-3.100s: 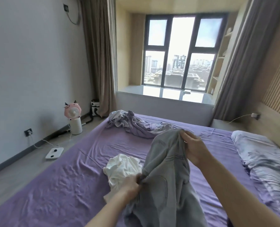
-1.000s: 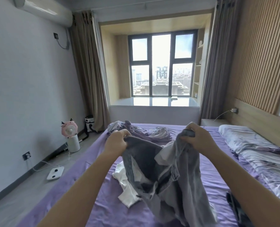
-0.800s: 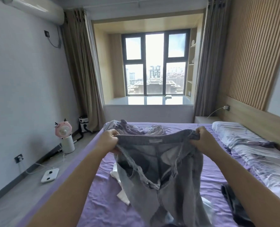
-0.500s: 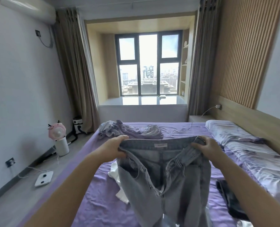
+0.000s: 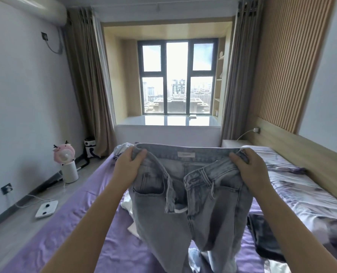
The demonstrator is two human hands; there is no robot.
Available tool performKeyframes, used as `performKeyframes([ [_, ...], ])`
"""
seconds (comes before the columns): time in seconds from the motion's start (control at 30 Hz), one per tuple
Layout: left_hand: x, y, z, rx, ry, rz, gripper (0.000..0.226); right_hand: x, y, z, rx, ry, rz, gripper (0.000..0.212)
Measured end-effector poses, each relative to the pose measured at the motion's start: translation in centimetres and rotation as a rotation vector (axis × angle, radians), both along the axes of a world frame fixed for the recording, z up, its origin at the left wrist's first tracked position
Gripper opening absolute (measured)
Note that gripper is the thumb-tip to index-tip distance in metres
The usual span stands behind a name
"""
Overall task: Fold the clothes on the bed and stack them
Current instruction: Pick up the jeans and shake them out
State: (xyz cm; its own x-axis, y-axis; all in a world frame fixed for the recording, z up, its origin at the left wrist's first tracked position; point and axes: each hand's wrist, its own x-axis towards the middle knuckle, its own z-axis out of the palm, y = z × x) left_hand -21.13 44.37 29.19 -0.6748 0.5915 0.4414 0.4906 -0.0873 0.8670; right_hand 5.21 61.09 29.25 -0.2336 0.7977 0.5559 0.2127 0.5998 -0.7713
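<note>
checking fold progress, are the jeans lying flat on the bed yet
No, the left hand and right hand hold the jeans up by the waistband, legs hanging above the bed.

Bare purple sheet lies open along the bed's (image 5: 96, 243) left side, beside the left hand (image 5: 128, 164). The jeans (image 5: 185, 209), held up by both hands, hang over the middle, with a white garment (image 5: 128, 205) just behind them. A dark garment (image 5: 266, 235) and a quilt (image 5: 305, 194) crowd the space under the right hand (image 5: 251, 170).
</note>
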Motion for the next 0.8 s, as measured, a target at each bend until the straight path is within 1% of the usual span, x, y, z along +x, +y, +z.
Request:
performKeyframes([
  [0.07, 1.0, -0.1, 0.3, -0.006, 0.036, 0.081, 0.013, 1.1, -0.2, -0.2, -0.070, 0.037, 0.041, 0.028],
  [0.13, 1.7, -0.9, 0.6, -0.037, 0.022, 0.088, 0.007, 2.2, -0.5, -0.4, -0.168, 0.092, 0.120, 0.023],
  [0.23, 2.6, -2.3, 1.1, -0.020, -0.156, -0.047, 0.006, 3.3, -0.5, -1.2, -0.392, 0.245, 0.306, 0.006],
  [0.3, 3.1, -2.7, 0.8, -0.056, -0.271, -0.124, 0.005, 3.6, -0.1, -2.6, -0.480, 0.265, 0.350, 0.002],
  [0.37, 3.1, -2.7, -0.6, -0.160, -0.331, -0.136, 0.002, 3.4, 0.5, -4.8, -0.495, 0.227, 0.347, 0.001],
  [0.4, 2.7, -2.6, -2.0, -0.216, -0.341, -0.135, 0.004, 3.2, 0.7, -6.1, -0.500, 0.193, 0.345, 0.001],
  [0.47, 1.4, -2.2, -5.6, -0.333, -0.323, -0.124, 0.010, 2.6, 1.3, -9.4, -0.549, 0.117, 0.347, 0.004],
  [0.53, 0.4, -1.9, -9.7, -0.421, -0.348, -0.100, 0.012, 1.9, 1.7, -13.4, -0.630, 0.031, 0.331, 0.006],
  [0.63, -0.7, -1.3, -16.4, -0.489, -0.429, -0.058, 0.017, 0.6, 2.0, -19.8, -0.710, -0.080, 0.257, 0.010],
  [0.8, -3.9, 0.9, -25.3, -0.576, -0.559, -0.036, 0.012, -2.4, 3.6, -28.7, -0.750, -0.208, 0.126, 0.012],
])
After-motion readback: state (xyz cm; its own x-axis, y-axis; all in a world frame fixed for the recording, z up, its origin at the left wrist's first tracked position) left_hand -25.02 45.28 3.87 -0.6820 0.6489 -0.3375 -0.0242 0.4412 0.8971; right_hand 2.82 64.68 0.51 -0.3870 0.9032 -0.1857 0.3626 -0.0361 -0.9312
